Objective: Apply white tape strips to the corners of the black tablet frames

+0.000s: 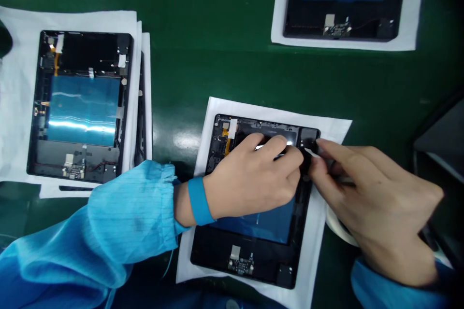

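Note:
An open black tablet housing (246, 251) with a blue battery (268, 227) lies on white sheeting (315, 251) at the lower middle. My left hand (257, 176) reaches across its upper half, wrist in a blue band (200, 201), fingers curled down; whatever its fingertips hold is hidden. My right hand (369, 193) is at the housing's upper right corner, thumb and forefinger pinching a small white strip (311, 153). The strip's tip lies over the corner, close to my left fingers.
At the left, another open tablet housing (81, 159) rests on stacked white sheets (14, 106). A third housing (311, 14) lies at the upper right. A white roll (340, 227) sits partly beneath my right hand. A dark-edged object (442, 130) stands at the right edge.

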A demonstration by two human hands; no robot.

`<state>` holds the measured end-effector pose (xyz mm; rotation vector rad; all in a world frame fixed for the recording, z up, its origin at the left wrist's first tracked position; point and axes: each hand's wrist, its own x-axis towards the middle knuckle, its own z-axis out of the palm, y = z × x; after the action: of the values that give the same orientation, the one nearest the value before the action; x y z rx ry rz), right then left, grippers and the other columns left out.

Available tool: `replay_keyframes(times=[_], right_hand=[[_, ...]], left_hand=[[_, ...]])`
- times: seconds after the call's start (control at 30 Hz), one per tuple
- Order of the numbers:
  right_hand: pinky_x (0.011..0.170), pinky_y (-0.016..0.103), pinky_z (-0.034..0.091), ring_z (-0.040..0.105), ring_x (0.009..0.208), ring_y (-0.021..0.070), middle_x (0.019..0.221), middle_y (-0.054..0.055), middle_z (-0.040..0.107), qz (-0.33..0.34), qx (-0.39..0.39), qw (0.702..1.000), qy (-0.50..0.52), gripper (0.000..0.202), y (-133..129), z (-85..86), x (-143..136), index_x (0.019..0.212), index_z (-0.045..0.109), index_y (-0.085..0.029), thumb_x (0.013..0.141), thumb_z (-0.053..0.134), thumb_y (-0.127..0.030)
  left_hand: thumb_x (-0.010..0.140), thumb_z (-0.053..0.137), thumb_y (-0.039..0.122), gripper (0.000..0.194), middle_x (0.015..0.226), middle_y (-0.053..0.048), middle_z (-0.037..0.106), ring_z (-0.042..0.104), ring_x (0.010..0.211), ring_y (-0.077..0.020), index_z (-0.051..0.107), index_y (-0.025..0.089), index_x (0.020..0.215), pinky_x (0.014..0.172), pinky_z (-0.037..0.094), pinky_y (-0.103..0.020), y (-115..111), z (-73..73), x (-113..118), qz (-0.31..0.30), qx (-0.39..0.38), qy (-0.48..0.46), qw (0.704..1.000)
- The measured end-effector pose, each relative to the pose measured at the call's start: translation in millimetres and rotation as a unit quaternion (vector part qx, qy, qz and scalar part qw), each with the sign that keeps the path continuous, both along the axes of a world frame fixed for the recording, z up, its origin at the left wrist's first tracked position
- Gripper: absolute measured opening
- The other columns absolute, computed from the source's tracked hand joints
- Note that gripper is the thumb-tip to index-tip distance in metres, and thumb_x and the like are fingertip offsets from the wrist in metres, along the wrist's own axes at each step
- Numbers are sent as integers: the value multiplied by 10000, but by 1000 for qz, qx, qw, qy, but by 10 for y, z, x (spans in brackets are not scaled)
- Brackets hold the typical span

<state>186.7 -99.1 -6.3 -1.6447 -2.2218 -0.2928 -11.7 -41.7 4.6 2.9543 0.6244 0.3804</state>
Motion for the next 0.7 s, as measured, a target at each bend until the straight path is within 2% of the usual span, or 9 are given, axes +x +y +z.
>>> replay_keyframes(times=[0.3, 0.7], right_hand=[[448, 230, 369, 617, 577, 114, 800, 19, 723, 8, 5, 1000, -1, 276, 8, -10, -5, 1042, 688, -139, 775, 743, -180], [457, 233, 368, 608, 588, 112, 830, 32, 726, 3, -3, 1000, -14, 282, 11, 7, -22, 1061, 682, -131, 790, 735, -190]], left_hand=[[984, 416, 109, 291, 1050, -97, 680, 625, 1004, -253, 705, 128, 959, 752, 483, -386, 3, 2, 3, 5, -2, -7, 1000], [983, 418, 121, 277, 1026, -91, 668, 604, 984, -245, 693, 138, 959, 744, 439, -387, 3, -12, 3, 9, -7, -7, 1000]])
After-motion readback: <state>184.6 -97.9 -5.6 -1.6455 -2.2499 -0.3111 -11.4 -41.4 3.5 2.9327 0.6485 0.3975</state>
